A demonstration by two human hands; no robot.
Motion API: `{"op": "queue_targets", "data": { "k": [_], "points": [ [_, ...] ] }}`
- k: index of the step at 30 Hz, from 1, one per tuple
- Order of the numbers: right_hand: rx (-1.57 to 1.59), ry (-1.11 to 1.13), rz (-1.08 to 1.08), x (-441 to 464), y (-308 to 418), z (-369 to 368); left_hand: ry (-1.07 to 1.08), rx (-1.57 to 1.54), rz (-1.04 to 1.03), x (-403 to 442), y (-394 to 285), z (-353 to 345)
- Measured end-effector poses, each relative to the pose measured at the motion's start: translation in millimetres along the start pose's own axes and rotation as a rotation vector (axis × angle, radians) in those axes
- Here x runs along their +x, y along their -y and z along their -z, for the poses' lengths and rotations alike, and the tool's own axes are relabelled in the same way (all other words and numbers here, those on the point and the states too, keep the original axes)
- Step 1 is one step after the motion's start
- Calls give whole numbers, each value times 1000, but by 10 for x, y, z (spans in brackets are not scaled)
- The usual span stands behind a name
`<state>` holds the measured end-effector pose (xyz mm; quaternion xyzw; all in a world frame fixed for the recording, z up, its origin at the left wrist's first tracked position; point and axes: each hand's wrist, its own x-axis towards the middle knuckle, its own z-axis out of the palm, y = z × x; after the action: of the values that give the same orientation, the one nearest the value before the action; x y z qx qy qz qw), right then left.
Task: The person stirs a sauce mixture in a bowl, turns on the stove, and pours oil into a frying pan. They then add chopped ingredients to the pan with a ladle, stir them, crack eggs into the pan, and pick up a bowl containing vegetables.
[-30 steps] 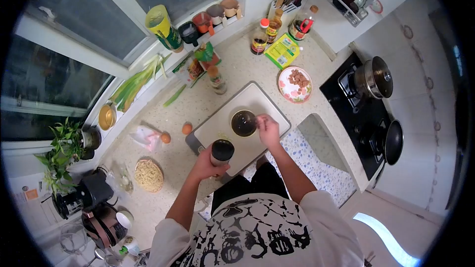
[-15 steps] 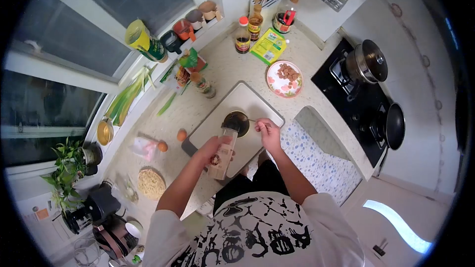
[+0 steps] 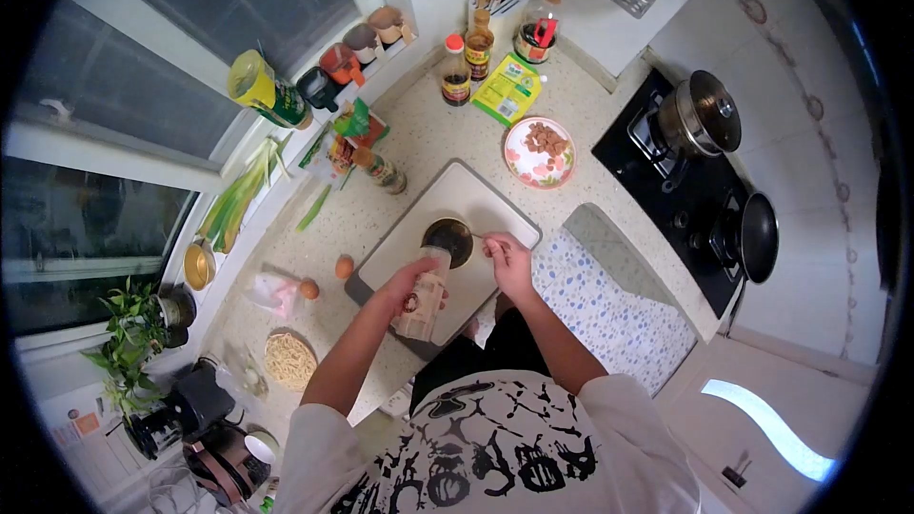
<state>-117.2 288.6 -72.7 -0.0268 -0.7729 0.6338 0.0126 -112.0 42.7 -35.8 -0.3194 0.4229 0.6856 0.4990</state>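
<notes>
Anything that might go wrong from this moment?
The left hand holds a container slanted at the bowl, so its contents may come out too fast or miss. The right hand grips a utensil reaching into the bowl; a hard push might slop its dark contents onto the board. Two eggs lie loose on the counter and could roll if knocked.
</notes>
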Motion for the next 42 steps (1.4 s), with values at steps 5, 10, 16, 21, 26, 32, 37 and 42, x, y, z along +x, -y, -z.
{"op": "queue_targets", "data": {
  "k": [5,10,16,21,26,32,37,42],
  "points": [
    [-61,-48,-3,-5,78,-18,-33,374,-231,155,160,139],
    [-206,-81,-10,-17,26,-77,-252,763,-662,33,329,102],
    [-224,-87,-36,96,29,-216,-286,584,-760,-266,472,-19],
    [-91,-7,-183,115,-106,-364,-261,438,-778,-321,719,113],
    [-220,-58,-33,182,-66,-190,-238,467,-792,-348,913,290],
    [-364,94,-61,140,-100,-351,-273,443,-895,-528,852,165],
    [-388,-33,71,157,-101,-284,-230,389,-875,-595,843,157],
    [-281,23,-19,142,-173,-442,-228,387,-873,-634,809,130]
  ]
}}
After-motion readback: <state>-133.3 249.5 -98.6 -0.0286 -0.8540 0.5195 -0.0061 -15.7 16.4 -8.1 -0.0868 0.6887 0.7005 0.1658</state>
